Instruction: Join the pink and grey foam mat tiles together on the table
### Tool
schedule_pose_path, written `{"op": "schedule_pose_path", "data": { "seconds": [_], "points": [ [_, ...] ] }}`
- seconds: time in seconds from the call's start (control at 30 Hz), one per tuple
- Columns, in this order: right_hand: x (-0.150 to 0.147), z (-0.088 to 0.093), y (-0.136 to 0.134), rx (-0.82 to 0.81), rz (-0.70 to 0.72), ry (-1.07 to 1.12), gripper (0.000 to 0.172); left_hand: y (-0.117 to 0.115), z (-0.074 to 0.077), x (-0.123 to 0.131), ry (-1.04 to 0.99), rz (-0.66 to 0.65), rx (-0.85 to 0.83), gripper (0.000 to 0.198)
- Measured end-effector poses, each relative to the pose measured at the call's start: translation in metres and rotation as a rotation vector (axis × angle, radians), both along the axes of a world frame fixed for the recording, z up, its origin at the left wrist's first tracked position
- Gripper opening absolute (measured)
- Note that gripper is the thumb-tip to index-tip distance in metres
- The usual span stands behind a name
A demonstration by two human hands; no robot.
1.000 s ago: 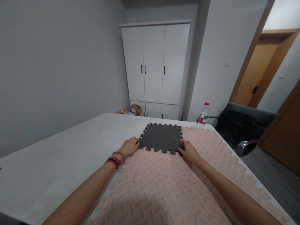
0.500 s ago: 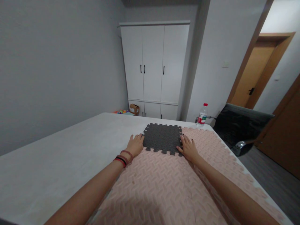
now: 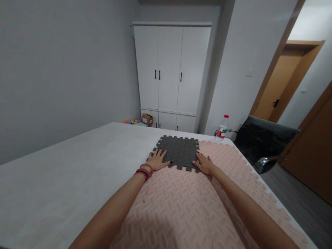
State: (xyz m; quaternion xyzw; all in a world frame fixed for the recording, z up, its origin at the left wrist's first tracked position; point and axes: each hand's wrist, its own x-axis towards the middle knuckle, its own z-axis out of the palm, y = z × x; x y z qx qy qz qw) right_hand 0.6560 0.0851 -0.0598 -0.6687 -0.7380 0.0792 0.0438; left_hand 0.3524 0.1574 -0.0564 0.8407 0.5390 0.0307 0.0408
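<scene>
Left hand (image 3: 158, 160) and right hand (image 3: 203, 163) lie flat, fingers released, on a grey foam tile (image 3: 178, 151); the far bottle (image 3: 221, 128) has unclear contents.

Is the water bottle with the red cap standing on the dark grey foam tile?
No, the bottle stands upright by the far right corner of the table, apart from the dark grey tile.

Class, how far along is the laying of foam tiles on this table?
Done: pink tiles lie joined over the right side of the table. In hand: the left hand and right hand press flat at the near corners of the grey tile, along its seam with the pink. Left: the table's left side is bare. Whether the grey teeth are fully seated cannot be told.
</scene>
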Motion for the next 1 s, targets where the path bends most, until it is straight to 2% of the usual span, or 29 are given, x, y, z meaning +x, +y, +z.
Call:
{"op": "schedule_pose_path", "data": {
  "seconds": [0.07,0.17,0.3,0.37,0.43,0.5,0.6,0.7,0.83,1.0],
  "points": [
    [0.003,0.005,0.004,0.002,0.022,-0.005,0.078,0.0,0.002,0.0,0.001,0.001,-0.006,0.093],
    [0.013,0.026,0.024,0.027,0.055,-0.018,0.068,-0.002,0.004,0.001,0.0,-0.004,-0.018,0.094],
    [0.025,0.062,0.074,0.178,-0.013,-0.039,0.055,-0.002,0.005,-0.001,-0.006,-0.024,-0.029,0.09],
    [0.026,0.068,0.1,0.238,-0.072,-0.046,0.056,-0.002,0.006,-0.002,-0.008,-0.036,-0.027,0.088],
    [0.023,0.059,0.12,0.247,-0.118,-0.046,0.056,-0.001,0.006,-0.003,-0.008,-0.045,-0.018,0.088],
    [0.018,0.039,0.135,0.199,-0.15,-0.038,0.057,-0.001,0.005,-0.004,-0.005,-0.05,-0.008,0.089],
    [0.014,0.004,0.149,0.09,-0.192,-0.022,0.063,0.0,0.004,-0.005,0.0,-0.051,0.001,0.089],
    [0.015,-0.014,0.156,0.037,-0.213,-0.017,0.068,-0.001,0.004,-0.005,-0.002,-0.052,-0.004,0.087],
    [0.011,-0.011,0.153,0.027,-0.234,-0.038,0.068,-0.003,0.007,-0.004,-0.014,-0.038,-0.025,0.088],
    [-0.001,0.0,0.125,0.001,-0.254,-0.065,0.069,-0.008,0.011,-0.006,-0.037,-0.031,-0.029,0.09]
  ]
}}
